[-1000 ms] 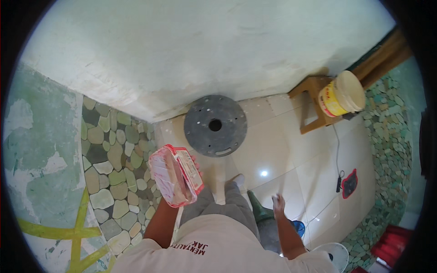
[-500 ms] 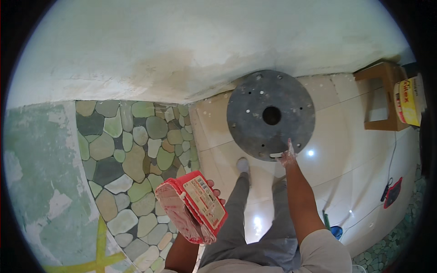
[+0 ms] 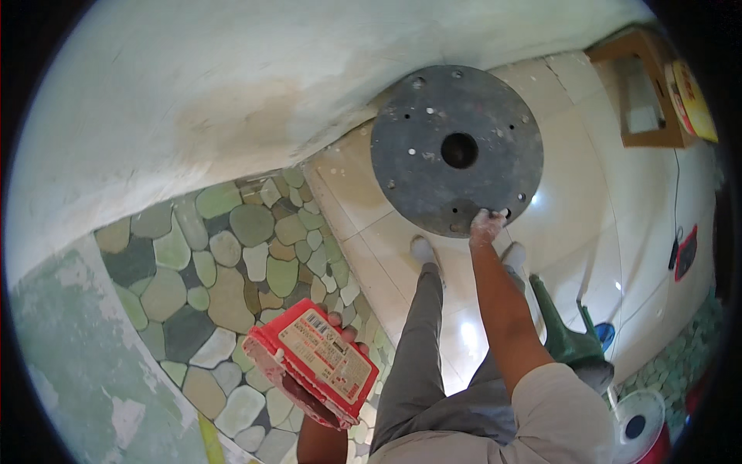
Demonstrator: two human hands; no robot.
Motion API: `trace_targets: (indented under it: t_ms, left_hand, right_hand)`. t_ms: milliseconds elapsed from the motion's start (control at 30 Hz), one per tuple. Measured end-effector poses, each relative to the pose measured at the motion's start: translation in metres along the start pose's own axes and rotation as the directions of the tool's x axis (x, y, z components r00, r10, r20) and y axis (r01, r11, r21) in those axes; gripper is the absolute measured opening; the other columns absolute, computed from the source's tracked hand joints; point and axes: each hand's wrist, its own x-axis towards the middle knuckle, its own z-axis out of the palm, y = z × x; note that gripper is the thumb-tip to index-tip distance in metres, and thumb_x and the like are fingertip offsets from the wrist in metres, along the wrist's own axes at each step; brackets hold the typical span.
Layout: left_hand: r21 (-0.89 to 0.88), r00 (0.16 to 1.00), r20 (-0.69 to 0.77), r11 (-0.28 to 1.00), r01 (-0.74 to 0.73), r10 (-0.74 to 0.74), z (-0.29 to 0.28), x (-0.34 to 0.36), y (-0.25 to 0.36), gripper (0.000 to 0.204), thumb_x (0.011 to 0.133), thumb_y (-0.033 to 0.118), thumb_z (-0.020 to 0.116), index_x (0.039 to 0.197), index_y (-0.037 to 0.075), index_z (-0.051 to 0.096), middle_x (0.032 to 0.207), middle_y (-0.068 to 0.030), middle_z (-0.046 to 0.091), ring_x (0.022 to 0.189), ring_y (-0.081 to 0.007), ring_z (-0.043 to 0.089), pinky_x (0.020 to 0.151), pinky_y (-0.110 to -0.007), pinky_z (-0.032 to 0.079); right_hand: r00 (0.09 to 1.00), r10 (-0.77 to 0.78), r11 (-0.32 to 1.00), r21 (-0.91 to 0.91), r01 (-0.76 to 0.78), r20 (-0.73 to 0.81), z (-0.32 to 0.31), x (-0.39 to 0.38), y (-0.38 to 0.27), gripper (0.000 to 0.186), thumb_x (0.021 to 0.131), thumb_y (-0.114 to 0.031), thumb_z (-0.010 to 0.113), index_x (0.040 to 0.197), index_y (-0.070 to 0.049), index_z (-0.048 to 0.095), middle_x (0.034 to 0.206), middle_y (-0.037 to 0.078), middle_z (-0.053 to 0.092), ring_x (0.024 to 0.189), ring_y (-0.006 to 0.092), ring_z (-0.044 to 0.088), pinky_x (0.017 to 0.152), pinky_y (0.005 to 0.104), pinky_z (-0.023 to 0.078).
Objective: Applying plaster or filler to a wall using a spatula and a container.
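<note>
My left hand (image 3: 349,334) grips a red plastic tub (image 3: 328,352) from its far side. The tub has a pale printed label, is tilted, and has pinkish-white paste smeared along its rim and inside. My right hand (image 3: 487,225), whitened with paste or dust, reaches forward to the near rim of a large round dark grey disc (image 3: 421,182). Its fingers are curled closed there, and what they hold, if anything, is hidden. The disc has a big central hole and several small holes round it, and sits close to the wall.
A pale, stained wall (image 3: 232,85) runs across the far side. Pebble-patterned tiles (image 3: 232,309) lie at left, beside a peeling green surface (image 3: 69,340). At right are a brown open-framed stool (image 3: 674,116), a yellow container (image 3: 692,100), a green plastic chair (image 3: 568,340) and a thin cord (image 3: 675,193).
My right hand's extended finger has curled in at the disc's rim. The view has shifted, bringing the green chair into sight. The tub has turned, showing less of its inside.
</note>
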Motion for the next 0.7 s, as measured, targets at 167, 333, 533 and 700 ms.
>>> trace_targets:
  t_ms: [167, 333, 533, 700]
  left_hand:
    - [0.031, 0.999, 0.023, 0.999, 0.040, -0.041, 0.006, 0.003, 0.004, 0.070, 0.078, 0.042, 0.069, 0.129, 0.005, 0.037, 0.120, -0.0109, 0.048, 0.108, -0.0268, 0.049, 0.093, -0.047, 0.042]
    - [0.126, 0.998, 0.042, 0.991, 0.044, -0.049, 0.008, 0.003, 0.007, 0.074, 0.077, 0.044, 0.070, 0.130, 0.006, 0.036, 0.120, -0.0114, 0.048, 0.108, -0.0275, 0.050, 0.093, -0.047, 0.042]
    - [0.133, 0.976, 0.113, 0.977, 0.169, -0.184, 0.005, 0.010, 0.013, 0.072, 0.080, 0.042, 0.068, 0.132, 0.006, 0.034, 0.122, -0.0130, 0.046, 0.110, -0.0303, 0.049, 0.095, -0.050, 0.041]
    - [0.194, 0.953, 0.146, 0.953, 0.235, -0.265, 0.006, 0.011, 0.019, 0.067, 0.083, 0.040, 0.064, 0.132, 0.006, 0.034, 0.123, -0.0137, 0.045, 0.112, -0.0313, 0.047, 0.096, -0.052, 0.041]
  right_hand:
    - [0.826, -0.163, 0.513, -0.669, 0.537, 0.539, -0.034, -0.019, 0.014, 0.049, 0.079, -0.031, 0.057, 0.123, -0.011, 0.046, 0.129, 0.009, 0.046, 0.114, 0.0305, 0.050, 0.091, 0.0481, 0.039]
    - [0.606, -0.163, 0.132, -0.592, 0.795, 0.778, -0.057, -0.005, 0.023, 0.049, 0.082, -0.022, 0.054, 0.129, -0.014, 0.044, 0.137, 0.009, 0.041, 0.115, 0.0305, 0.049, 0.092, 0.0476, 0.038]
    - [0.557, -0.256, 0.126, -0.545, 0.829, 0.790, -0.066, -0.004, 0.025, 0.046, 0.083, -0.015, 0.055, 0.128, -0.014, 0.047, 0.138, 0.008, 0.040, 0.119, 0.0295, 0.046, 0.092, 0.0473, 0.038]
    - [0.598, -0.261, 0.152, -0.579, 0.801, 0.758, -0.077, -0.007, 0.027, 0.042, 0.084, -0.015, 0.052, 0.126, -0.014, 0.048, 0.138, 0.007, 0.040, 0.119, 0.0285, 0.046, 0.093, 0.0478, 0.038]
